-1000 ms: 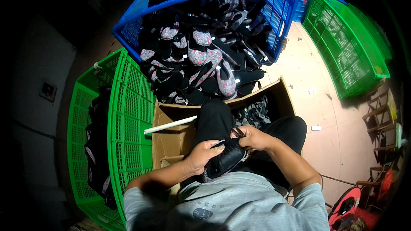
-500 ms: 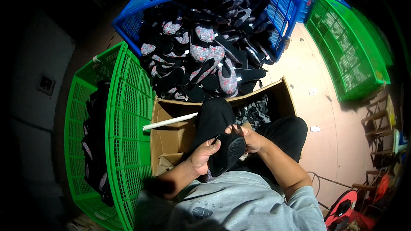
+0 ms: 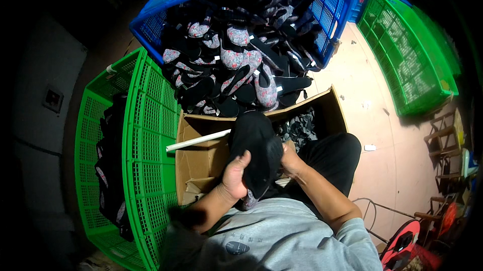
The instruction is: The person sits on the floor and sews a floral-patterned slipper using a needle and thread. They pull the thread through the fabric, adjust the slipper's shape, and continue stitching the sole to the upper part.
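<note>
Gripping a black shoe (image 3: 256, 153), left hand (image 3: 234, 178) and right hand (image 3: 289, 160) clench it above the cardboard box (image 3: 201, 163). A loosened hold could drop it.

Shoe workshop: crates (image 3: 151, 115) heaped with shoe uppers (image 3: 236, 65), cardboard box (image 3: 201, 160).

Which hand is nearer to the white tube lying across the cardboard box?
Left. The left hand grips the black shoe just below the white tube; the right hand holds the shoe's far side, farther from the tube.
</note>
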A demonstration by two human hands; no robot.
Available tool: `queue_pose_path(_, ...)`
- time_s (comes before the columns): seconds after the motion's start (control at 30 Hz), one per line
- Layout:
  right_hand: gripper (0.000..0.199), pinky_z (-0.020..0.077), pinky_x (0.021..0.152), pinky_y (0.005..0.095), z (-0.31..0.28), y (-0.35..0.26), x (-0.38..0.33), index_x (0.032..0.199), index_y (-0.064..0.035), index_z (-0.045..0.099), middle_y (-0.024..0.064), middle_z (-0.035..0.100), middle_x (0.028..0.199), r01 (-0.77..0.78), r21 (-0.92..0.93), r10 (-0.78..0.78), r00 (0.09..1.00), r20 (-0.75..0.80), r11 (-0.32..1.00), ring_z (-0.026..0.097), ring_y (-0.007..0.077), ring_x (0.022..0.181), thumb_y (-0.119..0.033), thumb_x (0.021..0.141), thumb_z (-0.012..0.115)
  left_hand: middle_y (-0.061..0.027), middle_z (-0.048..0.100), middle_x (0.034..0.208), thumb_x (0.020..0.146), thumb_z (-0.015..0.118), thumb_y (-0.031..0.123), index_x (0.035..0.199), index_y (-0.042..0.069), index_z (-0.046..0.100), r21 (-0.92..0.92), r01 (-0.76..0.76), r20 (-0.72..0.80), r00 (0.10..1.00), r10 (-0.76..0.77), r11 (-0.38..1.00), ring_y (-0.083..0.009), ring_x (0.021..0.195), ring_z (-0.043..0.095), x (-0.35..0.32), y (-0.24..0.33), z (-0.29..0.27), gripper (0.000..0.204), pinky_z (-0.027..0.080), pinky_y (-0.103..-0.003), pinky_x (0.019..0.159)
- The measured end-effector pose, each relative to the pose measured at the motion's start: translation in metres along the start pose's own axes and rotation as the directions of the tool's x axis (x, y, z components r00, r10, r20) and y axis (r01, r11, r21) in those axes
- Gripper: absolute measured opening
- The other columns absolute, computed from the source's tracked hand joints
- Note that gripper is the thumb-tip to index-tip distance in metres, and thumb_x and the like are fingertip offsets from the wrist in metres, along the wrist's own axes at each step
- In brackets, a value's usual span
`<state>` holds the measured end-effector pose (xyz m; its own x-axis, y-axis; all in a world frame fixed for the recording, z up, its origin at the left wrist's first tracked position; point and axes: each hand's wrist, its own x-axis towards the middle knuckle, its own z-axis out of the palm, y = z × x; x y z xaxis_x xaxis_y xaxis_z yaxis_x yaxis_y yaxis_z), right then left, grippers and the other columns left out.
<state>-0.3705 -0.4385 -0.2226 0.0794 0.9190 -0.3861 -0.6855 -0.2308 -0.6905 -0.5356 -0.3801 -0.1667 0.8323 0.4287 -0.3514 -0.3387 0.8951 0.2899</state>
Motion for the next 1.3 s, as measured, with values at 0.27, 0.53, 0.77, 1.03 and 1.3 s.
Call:
queue_pose_path(0.27,0.036,0.0290,0.043,0.0221,-0.035,0.063,-0.015,0.101,-0.0111,0.058,-0.0006,0.060,0.079,-0.210,0.025,0.208,0.975,0.077,0.977,0.040,0.0059,0.050,-0.046,0.099,0.050,-0.0153,0.053,0.137,0.101,0.043,0.032,0.132,0.003,0.053,-0.308,-0.323,0.137,0.916,0.378,0.895,-0.0319,0.128,0.048,0.013,0.055,-0.040,0.044,0.033,-0.049,0.112)
queue_pose_path(0.53,0.038,0.0277,0.041,0.0195,-0.026,0.038,-0.027,0.118,-0.0079,0.055,0.0002,0.055,0.079,-0.187,0.092,0.172,0.973,0.154,0.978,0.039,0.0049,0.050,-0.030,0.090,0.068,-0.0149,0.054,0.136,0.102,0.039,0.031,0.131,0.003,0.054,-0.265,-0.430,0.069,0.884,0.462,0.863,-0.0325,0.126,0.050,0.017,0.071,-0.056,0.042,0.035,-0.050,0.110)
queue_pose_path(0.77,0.053,0.0324,0.049,0.0158,-0.028,0.030,-0.026,0.133,-0.0089,0.048,-0.0065,0.053,0.084,-0.088,0.052,0.083,0.993,0.088,0.995,0.043,0.0006,0.059,-0.012,0.086,0.071,-0.0145,0.057,0.132,0.102,0.040,0.034,0.128,0.004,0.056,-0.189,-0.421,0.012,0.902,0.431,0.887,-0.0319,0.122,0.053,0.013,0.068,-0.057,0.043,0.038,-0.049,0.108)
queue_pose_path(1.03,0.042,0.0472,0.079,0.0236,-0.039,0.027,-0.026,0.119,-0.0079,0.054,-0.0009,0.061,0.100,0.123,0.013,-0.122,0.991,-0.045,0.992,0.057,0.0082,0.088,-0.006,0.082,0.073,-0.0101,0.062,0.125,0.100,0.043,0.035,0.129,0.007,0.056,-0.096,-0.425,-0.079,0.905,0.419,0.900,-0.0277,0.116,0.056,-0.001,0.074,-0.078,0.042,0.042,-0.049,0.103)
queue_pose_path(1.3,0.031,0.0442,0.090,0.0255,-0.042,0.016,-0.027,0.107,-0.0031,0.059,0.0037,0.053,0.110,0.364,-0.160,-0.356,0.931,0.081,0.917,0.055,0.0117,0.100,0.004,0.079,0.070,-0.0126,0.058,0.113,0.102,0.043,0.033,0.128,-0.001,0.051,0.231,-0.615,-0.154,0.742,0.653,0.754,-0.0255,0.111,0.054,-0.020,0.097,-0.078,0.043,0.042,-0.041,0.102)
